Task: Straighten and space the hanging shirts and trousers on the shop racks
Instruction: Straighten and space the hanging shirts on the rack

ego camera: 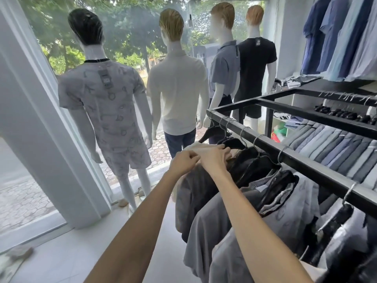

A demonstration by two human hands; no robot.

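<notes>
On my feed, the cream fabric shirt (202,149) hangs at the far end of the black square-section metal rail (306,166). It is first in the row, just ahead of a black plastic hanger (234,142) and the grey cotton shirts (234,213) nearer me. I see the left hand (183,161) with curled fingers pinching the cream cloth at its near edge. The right hand (214,158) lies on top of the same shirt, fingers pressed together and nearly straight, tips touching the black hanger's shoulder (its thumb is hidden, so I cannot tell whether it grips underneath).
</notes>
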